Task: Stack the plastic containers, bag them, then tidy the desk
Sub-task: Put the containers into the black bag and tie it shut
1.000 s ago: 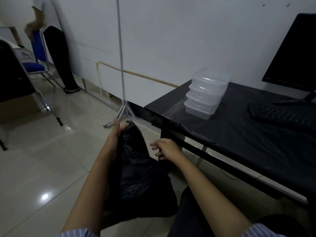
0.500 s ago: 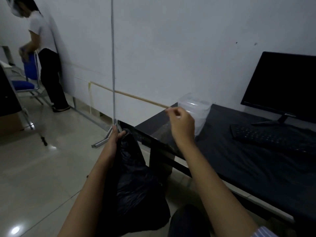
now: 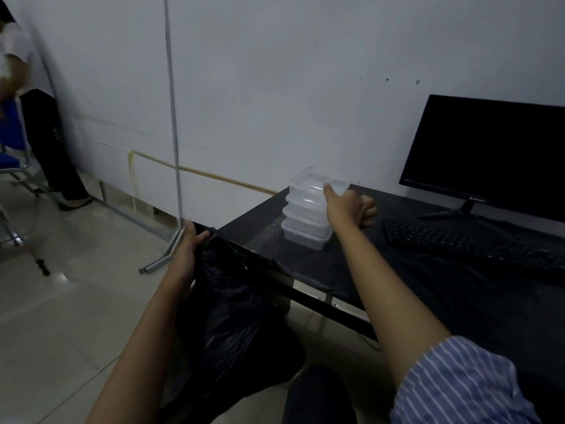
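My left hand [image 3: 186,252] grips the rim of the black bag [image 3: 232,313] beside the table [image 3: 351,270]. My right hand [image 3: 348,206] curls around the near side of the stacked clear containers [image 3: 305,215] at the table's far-left corner, thumb on the top lid.
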### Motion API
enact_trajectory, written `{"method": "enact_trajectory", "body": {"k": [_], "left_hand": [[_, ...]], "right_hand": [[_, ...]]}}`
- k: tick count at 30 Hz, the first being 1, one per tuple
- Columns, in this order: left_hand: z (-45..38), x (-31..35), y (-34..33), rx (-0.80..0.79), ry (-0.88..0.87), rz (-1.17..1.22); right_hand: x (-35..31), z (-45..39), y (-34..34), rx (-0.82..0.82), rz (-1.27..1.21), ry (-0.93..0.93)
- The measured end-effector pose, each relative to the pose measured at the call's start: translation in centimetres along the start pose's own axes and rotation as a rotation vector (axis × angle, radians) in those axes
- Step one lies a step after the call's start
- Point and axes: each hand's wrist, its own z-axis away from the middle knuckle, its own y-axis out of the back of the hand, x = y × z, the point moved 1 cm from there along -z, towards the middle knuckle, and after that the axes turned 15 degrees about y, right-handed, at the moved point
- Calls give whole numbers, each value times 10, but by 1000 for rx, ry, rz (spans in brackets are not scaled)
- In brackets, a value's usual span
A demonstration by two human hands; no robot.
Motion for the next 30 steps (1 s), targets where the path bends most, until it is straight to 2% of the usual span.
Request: {"method": "enact_trajectory", "body": {"k": [4,10,12,15,20,23,30], "left_hand": [[-4,0,3,-3,-1,7],[-5,-7,16,3,2,10],[-6,-10,22,19,4,33],[-5,-16,33,44,7,54],[1,-33,52,91,10,41],[1,-39,63,40,10,21],[5,-57,82,196,25,8]], "right_hand": [[4,8,-7,132,-102,133],[-15,31,-5,249,-442,555],[-26,43,-3,219,-544,684],[-39,65,-6,112,-656,779],[-27,116,-41,-202,-688,778],[0,150,-67,-330,-647,760],[61,199,-102,-407,-683,544]]}}
